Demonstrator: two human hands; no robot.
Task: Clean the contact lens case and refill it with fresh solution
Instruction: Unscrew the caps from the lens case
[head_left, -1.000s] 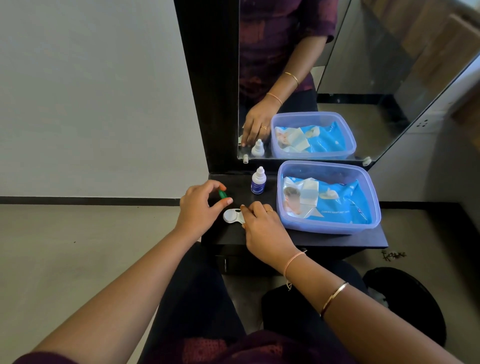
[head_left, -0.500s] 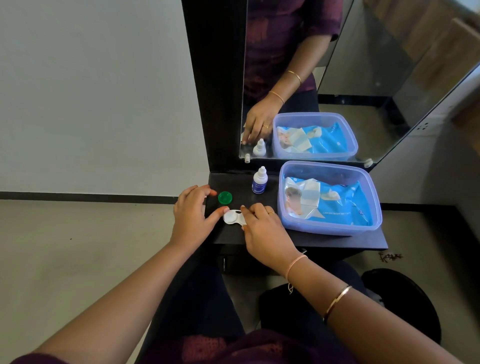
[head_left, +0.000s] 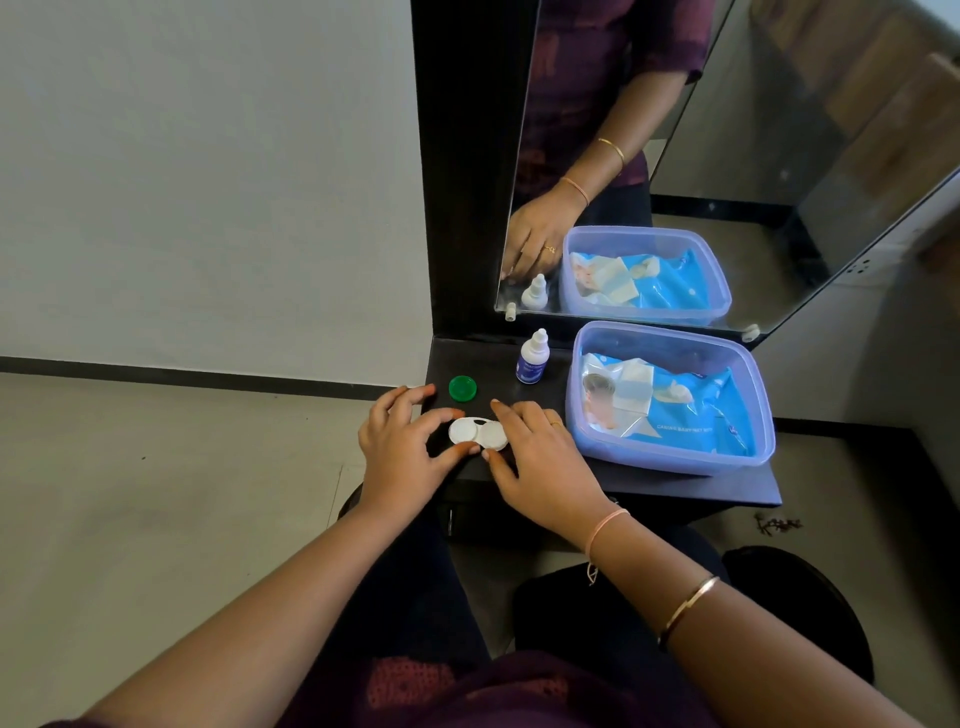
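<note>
Case: white contact lens case (head_left: 478, 433) lies flat on the dark shelf (head_left: 675, 483), near its front edge, between the two hands. Two round wells side by side.

Caps: green cap (head_left: 462, 388) is off and lies on the shelf just behind the case, apart from it. Left well looks white and closed over, likely by a white cap; cannot tell for sure. Right well partly hidden by fingers; open or capped, cannot tell.

Progress: early, by my reading. One cap removed. No liquid seen in either well, no wiping under way. Emptying, cleaning and refilling all appear left to do.

Left hand: left hand (head_left: 402, 447) loosely curled, thumb and forefinger spread narrowly around the left well, tips touching its rim. Not lifting it. Probably set to twist that cap off.

Right hand: right hand (head_left: 540, 457) lies palm down, fingers half spread, forefinger and thumb touching the right end of the case and steadying it against the shelf. Nothing else held.

Solution: small solution bottle (head_left: 533, 357), white nozzle, blue label, stands upright behind the case, near the mirror (head_left: 779, 156), capped as far as I can see, untouched.

Wipes: clear plastic tub (head_left: 748, 457) to the right on the same shelf, just beside the right hand, holds a blue wipes packet (head_left: 691, 410). Untouched.
</note>
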